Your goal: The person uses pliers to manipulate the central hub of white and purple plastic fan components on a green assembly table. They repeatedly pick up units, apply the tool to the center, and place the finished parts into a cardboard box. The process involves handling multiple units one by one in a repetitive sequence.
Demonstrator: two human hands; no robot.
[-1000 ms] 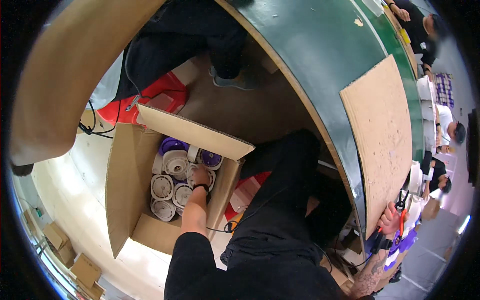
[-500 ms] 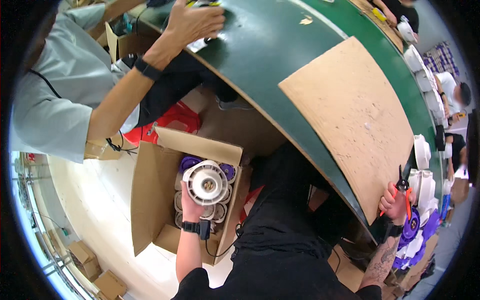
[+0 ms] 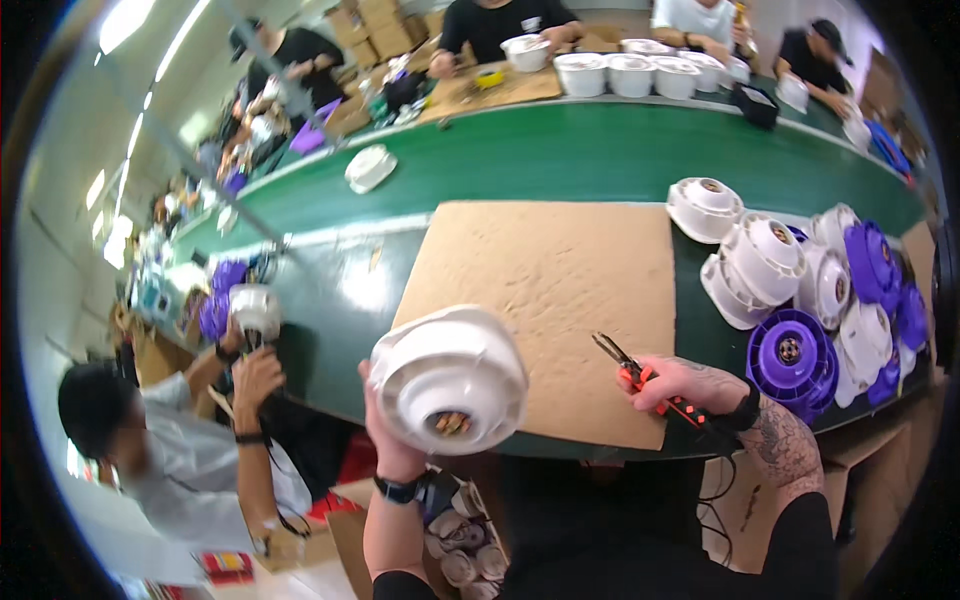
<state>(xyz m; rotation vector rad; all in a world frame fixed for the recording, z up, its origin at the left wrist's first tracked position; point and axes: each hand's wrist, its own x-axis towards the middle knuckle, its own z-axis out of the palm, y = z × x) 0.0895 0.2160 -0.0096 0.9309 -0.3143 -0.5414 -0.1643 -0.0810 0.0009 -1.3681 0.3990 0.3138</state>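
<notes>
My left hand (image 3: 393, 445) is wrapped round the side of a white round plastic housing (image 3: 455, 375). The part is lifted over the near edge of a flat cardboard sheet (image 3: 550, 280), and a round opening with copper-coloured bits inside faces me. In my right hand (image 3: 690, 384) is a pair of pliers (image 3: 632, 368) with red-and-black handles. Their narrow jaws point to the far left, over the right side of the cardboard. Below my left wrist, an open carton (image 3: 355, 545) holds several similar white parts.
White housings (image 3: 760, 260) and purple ones (image 3: 790, 350) are heaped at the right. A green belt (image 3: 540, 150) runs behind the cardboard, with one white part (image 3: 371, 168) on it. A co-worker (image 3: 200, 440) sits at the left; others work across the belt.
My left hand has raised the white housing from above the carton to the cardboard's near edge. My right hand still holds the pliers. The view has swung up toward the belt.
</notes>
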